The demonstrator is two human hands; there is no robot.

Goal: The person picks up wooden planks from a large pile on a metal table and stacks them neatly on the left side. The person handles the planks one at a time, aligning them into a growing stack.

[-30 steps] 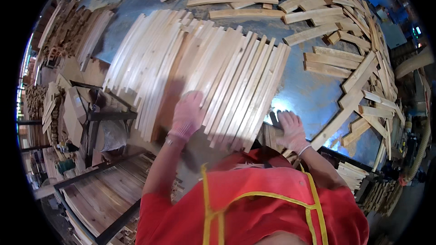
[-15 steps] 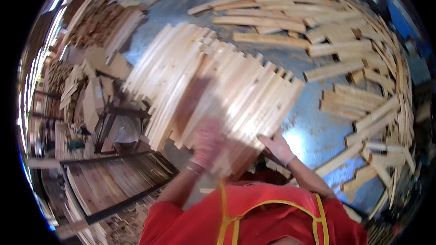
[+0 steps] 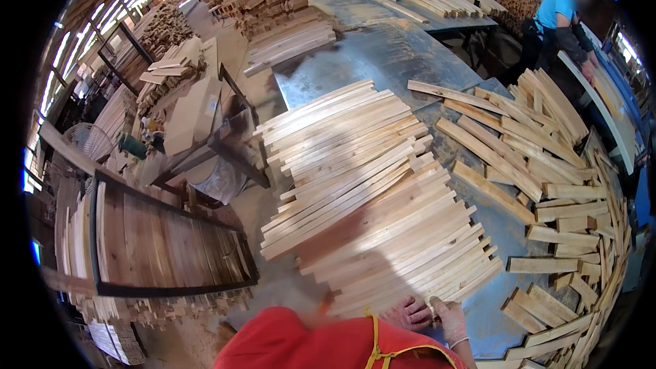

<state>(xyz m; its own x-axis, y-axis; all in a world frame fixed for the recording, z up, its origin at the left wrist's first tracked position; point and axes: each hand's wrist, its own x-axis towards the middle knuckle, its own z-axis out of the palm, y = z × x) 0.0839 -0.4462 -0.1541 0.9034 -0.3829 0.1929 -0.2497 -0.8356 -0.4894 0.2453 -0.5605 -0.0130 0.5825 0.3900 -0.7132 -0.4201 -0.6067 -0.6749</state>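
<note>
Many pale wooden strips (image 3: 383, 225) lie side by side in two adjoining groups before me, their ends uneven. My left hand (image 3: 408, 313), in a thin pale glove, is at the near edge of the strips, fingers stretched toward the right. Close beside it is my right hand (image 3: 452, 321), gloved too. Its fingers are bent in toward the left fingertips; whatever lies between them is too small to make out. My red top hides the left forearm.
Loose wooden pieces (image 3: 495, 154) are heaped along the right side of the metal table (image 3: 492, 294). A dark-framed rack of boards (image 3: 164, 239) stands at left, near a tan panel (image 3: 195, 116). At far right a person in blue (image 3: 557, 10) leans over a bench.
My view has swung up and left, showing more of the hall. My hands, apart on the strips before, are now close together at the near edge.
</note>
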